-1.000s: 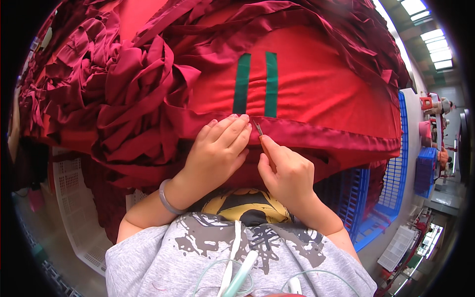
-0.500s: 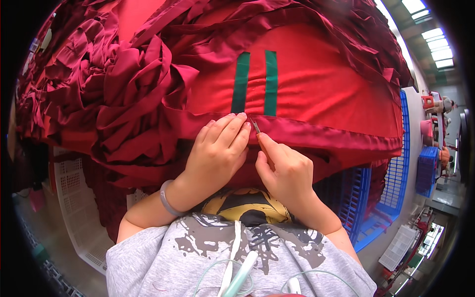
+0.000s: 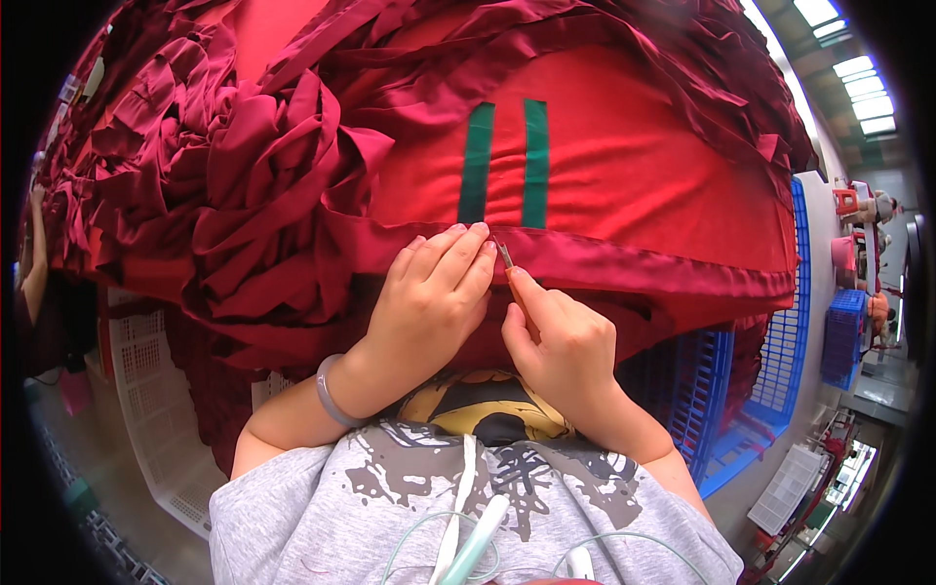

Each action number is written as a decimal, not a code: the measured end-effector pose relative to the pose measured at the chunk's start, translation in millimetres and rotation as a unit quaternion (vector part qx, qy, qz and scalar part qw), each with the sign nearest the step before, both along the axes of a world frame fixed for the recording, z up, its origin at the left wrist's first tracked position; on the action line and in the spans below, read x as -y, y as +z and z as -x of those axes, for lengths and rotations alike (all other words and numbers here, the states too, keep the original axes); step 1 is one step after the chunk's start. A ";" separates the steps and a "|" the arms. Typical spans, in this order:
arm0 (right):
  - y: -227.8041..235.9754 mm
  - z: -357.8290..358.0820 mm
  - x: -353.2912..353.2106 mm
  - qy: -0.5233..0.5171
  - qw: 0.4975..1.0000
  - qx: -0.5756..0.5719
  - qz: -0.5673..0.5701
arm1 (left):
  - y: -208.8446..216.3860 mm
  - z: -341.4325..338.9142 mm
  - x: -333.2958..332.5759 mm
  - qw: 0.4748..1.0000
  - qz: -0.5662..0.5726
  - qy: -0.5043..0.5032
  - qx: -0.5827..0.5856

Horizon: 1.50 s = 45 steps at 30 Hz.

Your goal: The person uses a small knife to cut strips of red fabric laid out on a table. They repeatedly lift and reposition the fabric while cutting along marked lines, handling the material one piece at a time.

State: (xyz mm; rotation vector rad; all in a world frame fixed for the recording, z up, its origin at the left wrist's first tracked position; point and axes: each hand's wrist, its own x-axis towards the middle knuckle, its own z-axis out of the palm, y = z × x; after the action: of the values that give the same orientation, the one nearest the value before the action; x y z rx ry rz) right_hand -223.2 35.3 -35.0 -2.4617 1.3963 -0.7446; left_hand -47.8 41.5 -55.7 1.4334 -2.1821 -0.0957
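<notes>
My right hand [image 3: 565,336] grips a seam ripper [image 3: 508,260] with an orange handle. Its metal tip touches or hovers just over the dark red satin band [image 3: 634,265] along the near edge of a bright red cloth [image 3: 624,156]. To the left of the tip, my left hand [image 3: 432,292] lies on the same band, fingers stretched out flat and close together; its thumb is mostly hidden. Two green strips [image 3: 475,161] run up the red cloth just beyond my fingertips.
Crumpled dark red fabric [image 3: 263,175] heaps up at left and across the back. A white plastic basket [image 3: 146,390] stands below left, blue crates [image 3: 780,361] at right. Another person's arm [image 3: 37,258] shows at the far left; more people are distant at right.
The seam ripper has tilted slightly and its tip sits a little lower, with more handle showing. My left hand stays nearly still. Another person's arm has appeared at the far left.
</notes>
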 end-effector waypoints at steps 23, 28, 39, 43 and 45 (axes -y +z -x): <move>5.2 7.1 -1.2 0.008 1.000 -0.012 -0.014 | -2.9 -2.6 -1.3 1.000 -0.006 0.000 0.009; -9.2 -3.5 7.6 -0.004 0.996 0.083 -0.031 | -4.0 -2.2 0.8 1.000 0.006 -0.005 0.011; 11.8 8.5 -1.4 -0.021 0.998 0.008 -0.058 | -1.2 -1.0 -1.3 1.000 0.000 -0.004 0.023; 11.0 3.6 3.1 -0.022 0.998 -0.023 -0.045 | -3.0 -0.3 -0.4 1.000 0.008 -0.005 0.019; 5.3 2.3 4.9 -0.027 0.999 -0.011 -0.038 | -3.4 0.2 -0.8 1.000 0.011 -0.003 0.021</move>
State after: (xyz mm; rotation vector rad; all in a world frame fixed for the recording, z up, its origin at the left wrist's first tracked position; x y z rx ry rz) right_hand -225.5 30.4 -29.6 -2.3899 1.4764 -0.6639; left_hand -48.0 42.2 -59.1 1.4286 -2.2156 -0.0452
